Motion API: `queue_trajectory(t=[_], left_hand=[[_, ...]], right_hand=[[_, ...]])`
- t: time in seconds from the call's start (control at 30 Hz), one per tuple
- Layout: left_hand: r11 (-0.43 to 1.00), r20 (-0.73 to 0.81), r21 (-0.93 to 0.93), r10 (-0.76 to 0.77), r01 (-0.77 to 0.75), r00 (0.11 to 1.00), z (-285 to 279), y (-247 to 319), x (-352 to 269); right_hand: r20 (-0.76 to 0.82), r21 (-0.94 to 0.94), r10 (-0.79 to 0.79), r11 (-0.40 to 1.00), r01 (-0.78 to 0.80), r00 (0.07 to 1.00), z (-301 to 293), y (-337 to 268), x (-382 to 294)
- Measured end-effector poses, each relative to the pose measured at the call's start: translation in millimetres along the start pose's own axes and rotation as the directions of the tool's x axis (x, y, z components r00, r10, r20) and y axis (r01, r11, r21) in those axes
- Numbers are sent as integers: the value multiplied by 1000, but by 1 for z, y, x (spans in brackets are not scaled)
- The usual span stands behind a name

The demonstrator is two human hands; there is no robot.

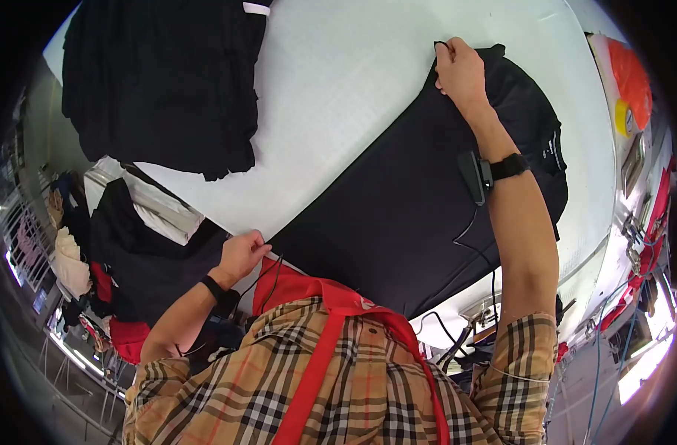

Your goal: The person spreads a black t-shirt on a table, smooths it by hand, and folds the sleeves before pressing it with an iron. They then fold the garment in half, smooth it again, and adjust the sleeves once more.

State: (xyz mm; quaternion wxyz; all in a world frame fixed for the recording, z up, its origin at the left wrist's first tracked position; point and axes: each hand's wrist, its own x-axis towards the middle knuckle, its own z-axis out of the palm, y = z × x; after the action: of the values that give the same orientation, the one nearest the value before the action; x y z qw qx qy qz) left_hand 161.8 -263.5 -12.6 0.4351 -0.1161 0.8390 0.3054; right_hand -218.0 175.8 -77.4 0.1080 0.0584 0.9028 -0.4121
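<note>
A black T-shirt (383,206) lies spread flat and slantwise on the white tabletop (327,83), its neckline with a printed mark at the right. Near the top of the picture, my right hand (459,69) pinches the shirt's edge close to the sleeve. My left hand (246,253) pinches the shirt's bottom corner at the table's near edge. Each wrist wears a black strap, and a cable runs from the device on the right one across the shirt.
A pile of black garments (166,89) lies at the upper left, bearing a white tag. Below it are a plastic-wrapped bundle (149,203) and more black cloth (143,261). A yellow tape roll (624,118) and orange plastic (630,80) sit at the right.
</note>
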Motion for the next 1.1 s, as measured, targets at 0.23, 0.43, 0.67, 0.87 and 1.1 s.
queue_trajectory(t=[0.23,0.43,0.67,0.87,1.1], left_hand=[[303,106,462,914,-833,391,-26,243,111],[141,334,642,833,-753,440,-10,254,181],[-156,474,580,863,-799,176,84,381,138],[-515,720,77,621,-854,-310,318,537,115],[-660,911,-16,300,-751,-284,397,608,127]], right_hand=[[-35,-443,-121,892,93,992,-13,30,-4],[-460,150,-94,972,182,883,-58,-8,-243],[-256,634,958,269,-725,132,32,93,-739],[369,928,929,-366,-74,26,59,65,-800],[355,843,922,-388,373,155,74,99,-779]])
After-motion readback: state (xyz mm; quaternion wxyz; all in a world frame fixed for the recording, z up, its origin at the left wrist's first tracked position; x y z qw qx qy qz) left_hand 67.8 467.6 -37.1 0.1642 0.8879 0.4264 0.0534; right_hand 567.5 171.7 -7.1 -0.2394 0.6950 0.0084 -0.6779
